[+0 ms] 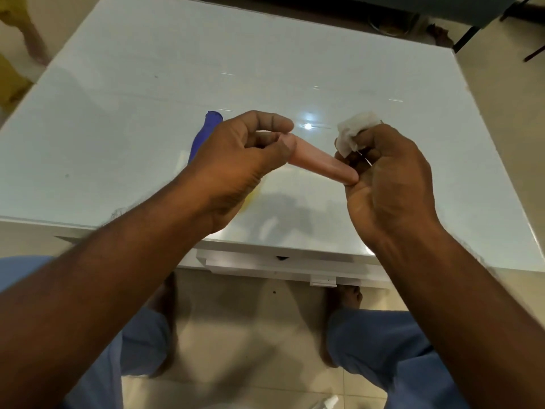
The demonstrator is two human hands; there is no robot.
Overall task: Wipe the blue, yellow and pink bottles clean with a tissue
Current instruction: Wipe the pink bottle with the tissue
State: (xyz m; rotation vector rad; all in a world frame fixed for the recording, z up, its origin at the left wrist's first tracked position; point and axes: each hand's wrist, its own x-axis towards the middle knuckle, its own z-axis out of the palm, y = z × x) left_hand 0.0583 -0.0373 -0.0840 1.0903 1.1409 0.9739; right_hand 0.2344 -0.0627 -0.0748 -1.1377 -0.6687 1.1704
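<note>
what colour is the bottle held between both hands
Pale pink bottle, seen best in the head view.

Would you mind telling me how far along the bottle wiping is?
Nothing shows as finished. In hand: left hand grips the pink bottle, right hand holds the tissue at its end. The blue bottle and a yellow one lie on the table.

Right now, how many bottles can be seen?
3. The pink bottle is held between both hands. The blue bottle lies on the table behind the left hand. The yellow bottle is mostly hidden under that hand.
</note>
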